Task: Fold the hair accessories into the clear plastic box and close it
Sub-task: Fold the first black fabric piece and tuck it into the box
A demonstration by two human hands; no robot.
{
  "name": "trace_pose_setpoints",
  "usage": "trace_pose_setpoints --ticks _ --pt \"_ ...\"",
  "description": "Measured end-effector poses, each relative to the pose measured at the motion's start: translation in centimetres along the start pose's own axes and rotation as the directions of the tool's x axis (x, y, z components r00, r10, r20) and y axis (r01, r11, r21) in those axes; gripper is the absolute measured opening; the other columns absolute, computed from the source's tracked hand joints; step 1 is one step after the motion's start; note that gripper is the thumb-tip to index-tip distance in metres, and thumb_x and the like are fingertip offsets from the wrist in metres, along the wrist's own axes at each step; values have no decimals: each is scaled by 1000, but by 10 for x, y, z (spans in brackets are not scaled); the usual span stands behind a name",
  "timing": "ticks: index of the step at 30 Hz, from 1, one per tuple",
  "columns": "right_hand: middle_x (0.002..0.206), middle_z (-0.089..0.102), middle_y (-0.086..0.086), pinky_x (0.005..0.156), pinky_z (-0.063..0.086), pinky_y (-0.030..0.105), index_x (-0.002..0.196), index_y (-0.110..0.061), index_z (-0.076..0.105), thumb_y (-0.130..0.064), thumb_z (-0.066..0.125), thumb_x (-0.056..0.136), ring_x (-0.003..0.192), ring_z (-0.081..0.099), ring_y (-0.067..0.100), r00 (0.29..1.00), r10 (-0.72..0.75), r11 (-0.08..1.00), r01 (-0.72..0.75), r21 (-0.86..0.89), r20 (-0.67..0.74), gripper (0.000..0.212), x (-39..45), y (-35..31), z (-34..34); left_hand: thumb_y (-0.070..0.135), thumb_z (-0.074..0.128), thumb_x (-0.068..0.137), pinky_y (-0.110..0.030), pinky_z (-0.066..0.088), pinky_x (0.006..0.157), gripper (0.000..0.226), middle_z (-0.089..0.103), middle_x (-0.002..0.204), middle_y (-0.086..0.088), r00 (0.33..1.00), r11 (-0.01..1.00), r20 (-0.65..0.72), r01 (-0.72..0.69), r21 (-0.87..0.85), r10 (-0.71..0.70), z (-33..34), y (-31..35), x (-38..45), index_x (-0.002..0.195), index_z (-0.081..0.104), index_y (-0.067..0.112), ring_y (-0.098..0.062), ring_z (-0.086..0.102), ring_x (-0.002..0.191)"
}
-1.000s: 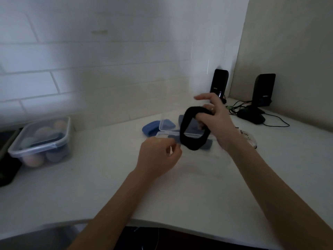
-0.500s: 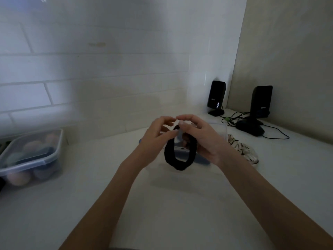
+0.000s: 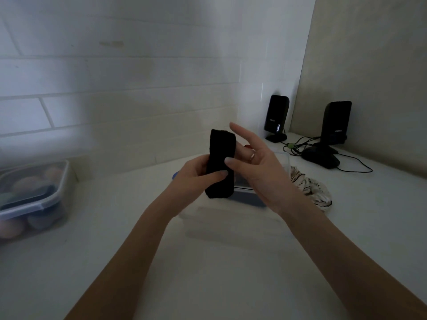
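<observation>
A black headband (image 3: 220, 162), pressed flat into a narrow upright strip, is held above the counter. My left hand (image 3: 196, 179) grips its lower half, thumb across the front. My right hand (image 3: 256, 167) pinches its upper half between thumb and a finger behind, the index finger sticking up. Beneath and behind my hands sits the clear plastic box (image 3: 283, 165) with dark blue fabric (image 3: 247, 196) inside; its walls are hard to make out. A striped cream scrunchie (image 3: 312, 189) lies on the counter to the right of the box.
A lidded clear container (image 3: 34, 199) of round coloured items stands at the far left. Two black speakers (image 3: 276, 116) (image 3: 336, 123), a dark mouse (image 3: 321, 158) and cables sit in the back right corner. A tiled wall runs behind the white counter (image 3: 208, 262).
The headband was an open loop on my right hand; my left hand came up, and both hands have flattened it into a narrow folded strip. The camera has tilted upward.
</observation>
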State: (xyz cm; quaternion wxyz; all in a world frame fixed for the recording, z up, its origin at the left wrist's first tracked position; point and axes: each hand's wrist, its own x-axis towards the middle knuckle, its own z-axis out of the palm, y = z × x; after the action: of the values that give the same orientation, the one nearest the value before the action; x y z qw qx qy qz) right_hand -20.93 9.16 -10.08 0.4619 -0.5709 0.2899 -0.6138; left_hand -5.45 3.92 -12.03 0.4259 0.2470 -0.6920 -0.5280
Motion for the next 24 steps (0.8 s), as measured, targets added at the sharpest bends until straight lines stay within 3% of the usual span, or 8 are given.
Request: trace_pose_setpoints --ticks 5,8,10,12,15,18,21,24 --pt "112 69 2 64 54 16 137 -23 42 6 63 83 92 70 7 994 -53 975 31 -219 -92 65 -2 1 2 10 67 83 -30 56 84 25 76 96 1 998 999 69 9 31 -11 1 1 -6 104 65 23 -19 70 94" --pt "101 70 1 72 55 22 127 -22 48 -3 70 80 86 68 9 966 -108 943 26 -331 -235 56 0 3 0 0 57 88 -26 57 75 25 76 92 -4 997 998 78 21 -54 -16 1 3 -7 106 64 15 -21 72 87" --pt "86 62 1 65 50 16 118 -20 51 -14 74 77 71 59 4 929 -134 913 -19 -407 -345 48 2 4 -2 -1 54 89 -22 55 69 24 76 89 -3 997 997 81 26 -78 -19 2 5 -8 107 62 12 -19 73 83" --pt "85 57 8 60 51 16 113 -18 51 -27 73 79 65 57 4 921 -43 924 -111 -365 -387 42 2 4 -1 0 52 91 -21 55 68 23 76 87 -2 997 996 75 16 -86 -9 3 6 -8 111 60 8 -18 73 81" --pt "104 67 16 64 58 24 114 -10 57 -32 67 83 78 68 16 950 203 923 -267 -279 -237 39 1 3 4 5 53 90 -20 54 73 21 76 88 4 998 998 64 0 -64 4 4 7 -9 107 63 14 -14 71 85" --pt "95 72 8 66 59 25 100 -14 66 -20 68 83 80 71 14 977 149 934 -189 -303 -149 19 -1 3 8 13 62 85 -21 53 77 21 76 93 7 994 1000 112 5 -20 -3 4 8 -11 102 65 25 -12 70 91" --pt "91 73 6 73 58 28 93 -18 68 -21 67 84 84 71 16 964 51 962 -118 -246 -260 10 -1 2 5 23 79 69 -21 53 76 37 74 102 5 980 999 195 20 30 -25 2 9 -13 103 65 34 -14 69 97" --pt "96 73 2 86 55 33 96 -18 68 -30 61 88 92 69 17 947 102 967 -167 -195 -305 16 -1 2 2 22 80 67 -23 54 76 37 75 99 2 974 999 226 8 49 -19 3 9 -13 101 67 30 -16 70 95"
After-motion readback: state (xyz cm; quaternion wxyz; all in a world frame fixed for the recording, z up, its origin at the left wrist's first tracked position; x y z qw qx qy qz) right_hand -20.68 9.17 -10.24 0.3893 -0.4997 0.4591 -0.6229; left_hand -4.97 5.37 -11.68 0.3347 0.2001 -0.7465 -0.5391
